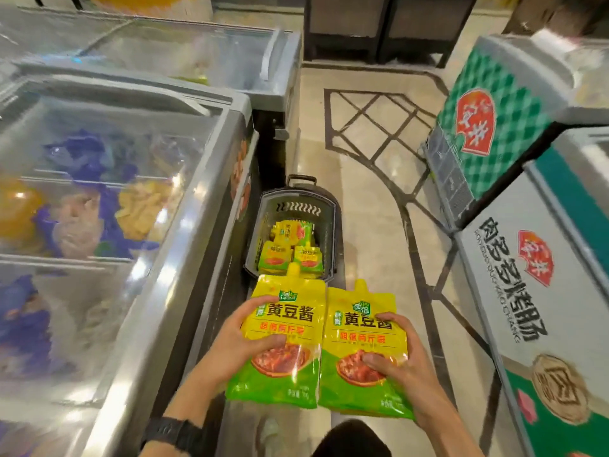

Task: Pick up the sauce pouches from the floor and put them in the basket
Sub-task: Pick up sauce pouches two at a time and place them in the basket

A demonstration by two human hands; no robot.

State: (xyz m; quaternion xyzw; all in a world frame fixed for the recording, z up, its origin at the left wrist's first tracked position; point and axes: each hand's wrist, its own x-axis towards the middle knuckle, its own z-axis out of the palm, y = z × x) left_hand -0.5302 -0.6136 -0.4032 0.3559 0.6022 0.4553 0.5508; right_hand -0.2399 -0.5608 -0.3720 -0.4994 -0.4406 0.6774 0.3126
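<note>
Head view: left hand (245, 338) and right hand (397, 361) each grip a pouch.

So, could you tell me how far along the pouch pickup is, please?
Done: at least three sauce pouches lie in the grey basket. In hand: the left hand grips the left pouch, the right hand the right pouch. Left: dropping both in; no others show on the floor.
</note>
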